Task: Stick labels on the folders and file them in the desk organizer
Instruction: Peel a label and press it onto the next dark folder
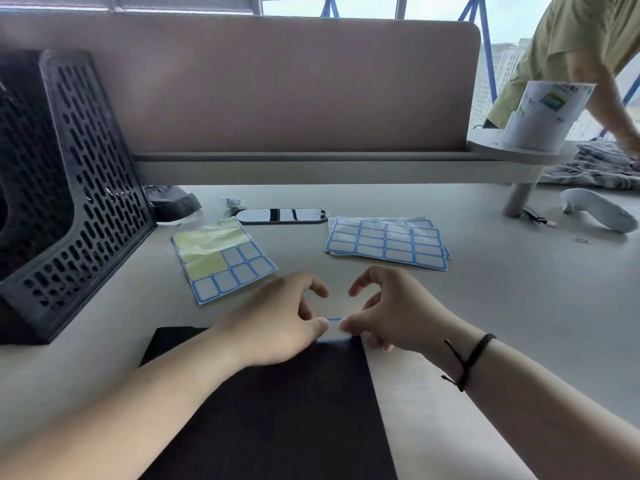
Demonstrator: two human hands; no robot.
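head | head-worn, faces forward-down | close over desk [485, 306]

text: none legible | paper cup [543, 114]: print blurred | labels [386, 242]: blank

Two hands cover most of a small blue-bordered white label [333, 330] at the far edge of a flat black folder [277, 410] cut off below, while a black perforated plastic desk organizer [69, 188] runs past the left edge.

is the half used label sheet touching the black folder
Apart. The head view shows bare desk between the half-used label sheet and the black folder; the sheet's near edge ends short of the folder's far edge.
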